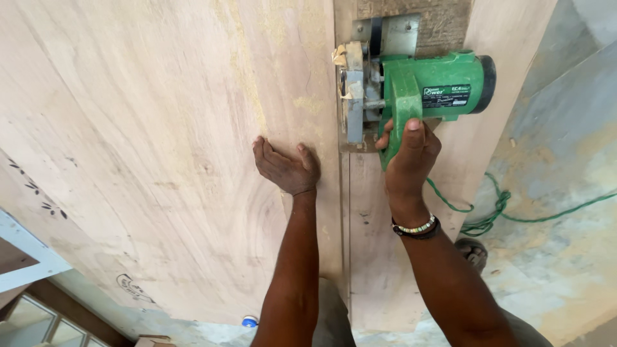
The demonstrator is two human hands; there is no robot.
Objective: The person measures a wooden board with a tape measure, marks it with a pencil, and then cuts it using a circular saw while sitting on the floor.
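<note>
A large plywood sheet [148,148] lies flat below me, with a narrow saw cut [346,218] running lengthwise through it. My left hand [286,166] presses flat on the sheet just left of the cut, fingers spread. My right hand [410,154] grips the handle of a green electric circular saw [424,87] that sits on the sheet at the far end of the cut. The saw's metal base plate [389,32] and blade guard [352,96] are dusted with sawdust. A beaded band circles my right wrist.
A green power cord [501,209] trails from the saw across the dusty concrete floor [559,193] on the right. A window frame [29,257] shows at lower left. A small blue cap [249,322] lies near the sheet's near edge.
</note>
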